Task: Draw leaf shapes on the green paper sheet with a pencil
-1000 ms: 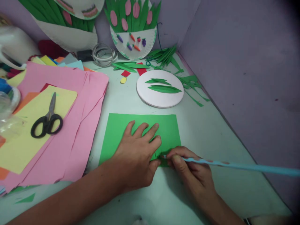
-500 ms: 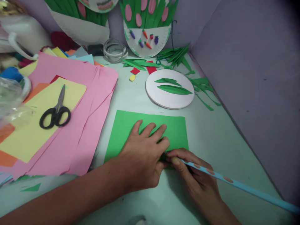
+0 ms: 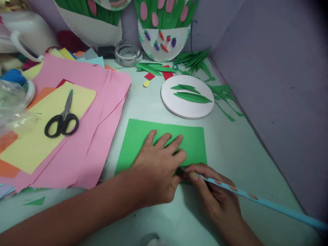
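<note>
- The green sheet lies flat on the near middle part of the table; the two hands cover its near right part.
- The left hand rests on this sheet, palm down, with the fingers spread apart, and it does not grip anything.
- The right hand, at the near right edge of the sheet, has its thumb and fingers closed around a light blue pencil with brown spots. The front end of the pencil is beside the left thumb, in dark shadow; I cannot tell if it touches the sheet.
- Beyond the sheet, a little to the right, is a white disc carrying green leaf shapes.
- On the left, the black-handled scissors lie on a yellow sheet, which is over pink sheets.
- At the far side stand the clear rings and a decorated paper plate near the wall.
</note>
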### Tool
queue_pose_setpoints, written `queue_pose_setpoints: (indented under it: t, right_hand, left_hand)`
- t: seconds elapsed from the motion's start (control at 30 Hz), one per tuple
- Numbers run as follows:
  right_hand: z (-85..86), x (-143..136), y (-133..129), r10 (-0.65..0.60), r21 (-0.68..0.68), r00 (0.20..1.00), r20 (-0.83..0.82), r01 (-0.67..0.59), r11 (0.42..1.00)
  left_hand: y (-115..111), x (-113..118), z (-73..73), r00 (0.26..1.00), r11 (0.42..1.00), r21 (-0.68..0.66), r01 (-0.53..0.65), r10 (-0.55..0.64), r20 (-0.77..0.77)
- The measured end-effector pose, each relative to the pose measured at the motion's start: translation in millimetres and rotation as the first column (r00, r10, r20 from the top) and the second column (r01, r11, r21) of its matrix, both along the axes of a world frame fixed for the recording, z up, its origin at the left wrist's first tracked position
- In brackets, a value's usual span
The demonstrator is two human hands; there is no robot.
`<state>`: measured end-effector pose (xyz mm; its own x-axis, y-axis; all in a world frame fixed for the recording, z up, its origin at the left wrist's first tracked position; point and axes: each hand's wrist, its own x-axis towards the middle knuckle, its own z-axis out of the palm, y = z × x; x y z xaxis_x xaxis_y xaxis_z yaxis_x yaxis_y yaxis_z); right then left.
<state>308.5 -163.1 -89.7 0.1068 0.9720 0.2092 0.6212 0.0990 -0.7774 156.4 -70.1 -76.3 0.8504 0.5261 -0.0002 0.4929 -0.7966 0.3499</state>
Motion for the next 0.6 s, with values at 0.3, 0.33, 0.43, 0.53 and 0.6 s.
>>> queue_pose_setpoints:
  t: [0.3, 0.33, 0.43, 0.53, 0.6]
  right_hand:
    - [0.9, 1.1, -2.5, 0.004, -0.008, 1.0, 0.0, -0.004, 1.0]
    - [1.1, 1.0, -2.1, 0.005, -0.005, 1.0, 0.003, -0.005, 1.0]
    - [1.3, 0.2, -0.4, 0.005, -0.002, 1.0, 0.004, -0.005, 1.0]
    - [1.6, -0.7, 0.5, -0.001, 0.005, 1.0, 0.002, 0.001, 1.0]
    - [2.0, -0.9, 0.6, -0.007, 0.014, 1.0, 0.004, 0.007, 1.0]
  left_hand:
    - [1.7, -1.7, 5.1, 0.999, 1.0, -0.023, 0.017, -0.018, -0.037]
    - [2.9, -1.9, 6.3, 0.999, 0.999, -0.032, 0.024, -0.025, -0.047]
    - [7.3, -2.4, 8.9, 0.996, 0.998, -0.041, 0.055, -0.058, -0.069]
    - [10.0, -1.2, 7.0, 0.994, 0.997, 0.009, 0.079, -0.078, -0.076]
    - [9.8, 0.7, 2.7, 0.995, 0.995, 0.066, 0.073, -0.069, -0.069]
